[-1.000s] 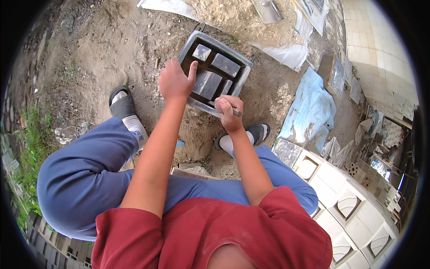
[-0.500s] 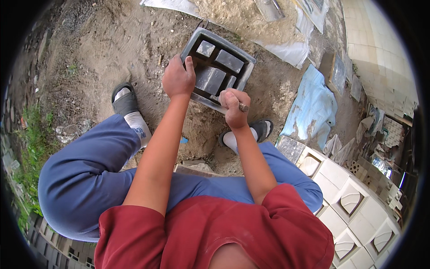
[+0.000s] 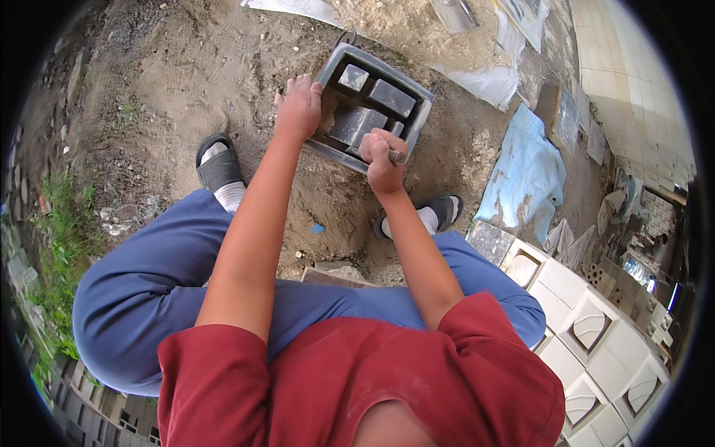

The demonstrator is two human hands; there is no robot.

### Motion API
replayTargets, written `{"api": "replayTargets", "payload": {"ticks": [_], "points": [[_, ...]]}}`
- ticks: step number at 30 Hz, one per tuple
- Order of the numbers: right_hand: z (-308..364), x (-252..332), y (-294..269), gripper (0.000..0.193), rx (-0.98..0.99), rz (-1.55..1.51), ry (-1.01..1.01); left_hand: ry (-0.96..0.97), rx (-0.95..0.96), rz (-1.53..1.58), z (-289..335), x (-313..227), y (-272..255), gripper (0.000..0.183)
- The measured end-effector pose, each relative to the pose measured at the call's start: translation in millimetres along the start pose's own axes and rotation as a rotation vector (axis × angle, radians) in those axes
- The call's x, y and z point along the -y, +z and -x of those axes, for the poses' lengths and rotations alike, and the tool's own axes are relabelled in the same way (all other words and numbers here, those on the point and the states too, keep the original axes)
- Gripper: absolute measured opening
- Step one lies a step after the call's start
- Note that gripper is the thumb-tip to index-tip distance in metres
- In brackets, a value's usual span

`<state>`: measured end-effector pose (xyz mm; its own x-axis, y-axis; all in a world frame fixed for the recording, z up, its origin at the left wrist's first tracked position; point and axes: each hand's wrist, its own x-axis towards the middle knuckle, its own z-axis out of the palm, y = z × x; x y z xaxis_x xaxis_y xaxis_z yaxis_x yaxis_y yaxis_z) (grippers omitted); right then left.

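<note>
Tool [image 3: 397,156] in right hand [image 3: 383,155]: only a short stub shows, rest hidden by fist. Left hand [image 3: 299,110] covers mould's [image 3: 418,94] near-left corner. White blocks [image 3: 596,328] cut by rim, lower right. Far-right bkgd too small to tell.
</note>
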<state>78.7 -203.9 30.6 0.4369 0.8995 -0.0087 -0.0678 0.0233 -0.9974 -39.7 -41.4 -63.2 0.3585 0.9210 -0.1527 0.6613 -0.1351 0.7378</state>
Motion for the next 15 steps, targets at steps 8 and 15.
{"api": "replayTargets", "payload": {"ticks": [8,15], "points": [[-12,7,27,0.042,0.069,0.224,-0.095,0.015,-0.108,0.255,-1,-6,-2,0.054],[-23,3,50,0.04,0.103,0.209,-0.098,-0.077,-0.065,0.454,2,5,-7,0.06]]}}
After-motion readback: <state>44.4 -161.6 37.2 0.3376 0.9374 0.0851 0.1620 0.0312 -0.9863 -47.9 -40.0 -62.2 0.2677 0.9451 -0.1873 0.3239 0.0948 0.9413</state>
